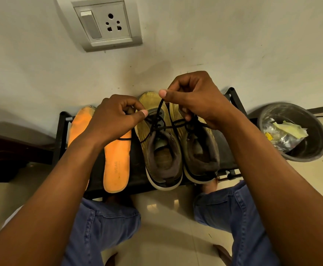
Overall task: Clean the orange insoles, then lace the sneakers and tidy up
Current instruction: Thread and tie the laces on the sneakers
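1. Pale wall up top with a grey switch-and-socket plate (106, 24) at about 11 o'clock, glossy tile floor below, and a low black shoe rack (137, 181) pushed against the wall.
2. Two orange insoles (116, 160) lie flat on the rack, at 9 o'clock from the sneakers. One's mostly hidden under the left forearm.
3. Pair of yellow-green sneakers (162, 150) sits side by side on the rack, toes to the wall, just beside the insoles.
4. Left hand (110, 118) has thumb and forefinger pinching the black lace (157, 114) over the left sneaker's eyelets.
5. Right hand (195, 96) is higher up, at 1 o'clock from the left, thumb and curled fingers pinching a loop of the same lace.
6. Dark bin (310, 150) with crumpled wrappers sits on the floor at 3 o'clock.
7. Blue jeans (103, 223) cover both knees at the bottom.
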